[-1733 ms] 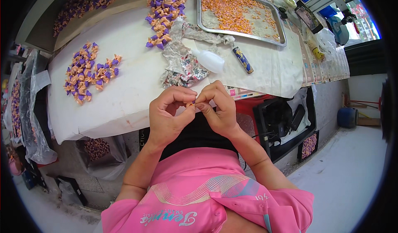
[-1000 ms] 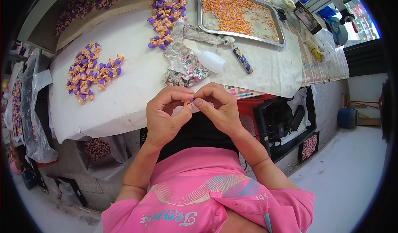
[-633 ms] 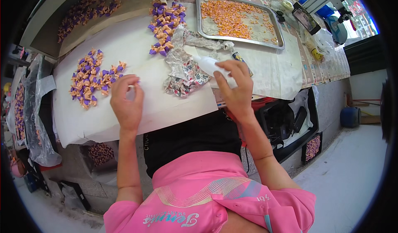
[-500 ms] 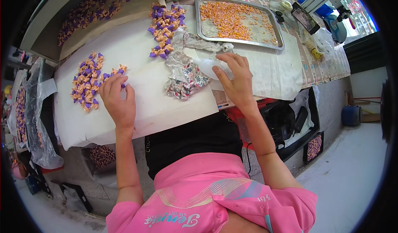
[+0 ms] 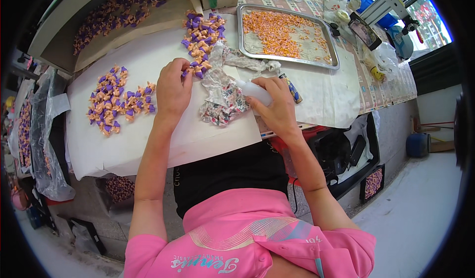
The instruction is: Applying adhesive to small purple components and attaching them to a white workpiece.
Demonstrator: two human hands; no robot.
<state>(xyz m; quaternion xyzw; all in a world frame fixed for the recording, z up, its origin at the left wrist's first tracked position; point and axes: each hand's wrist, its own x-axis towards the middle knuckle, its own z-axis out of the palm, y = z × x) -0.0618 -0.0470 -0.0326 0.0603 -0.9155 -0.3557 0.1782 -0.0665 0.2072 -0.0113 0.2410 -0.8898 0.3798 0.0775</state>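
My left hand [image 5: 174, 87] is at the near end of a strip of small peach-and-purple plastic figure pieces [image 5: 204, 38], its fingers pinched on one purple-tipped piece [image 5: 185, 73]. Part of that piece is hidden behind the fingers. In my right hand [image 5: 276, 99] is a small white translucent squeeze bottle [image 5: 256, 92], tilted with its narrow tip toward the left. Beneath the bottle tip lies a crumpled floral cloth [image 5: 223, 102]. A second cluster of the same pieces [image 5: 106, 100] spreads over the white sheet to the left.
A metal tray [image 5: 292, 58] of small orange-and-white parts stands beyond the right hand. A blue-and-yellow tube [image 5: 294, 91] lies beside that hand. At the back left, more pieces lie under a grey hood [image 5: 54, 25]. A phone [image 5: 365, 31] on a stand is at the right.
My left hand has moved from the left cluster, up and right, to the strip of pieces and closed on one. The right hand and bottle have shifted slightly left and down, exposing the tube.
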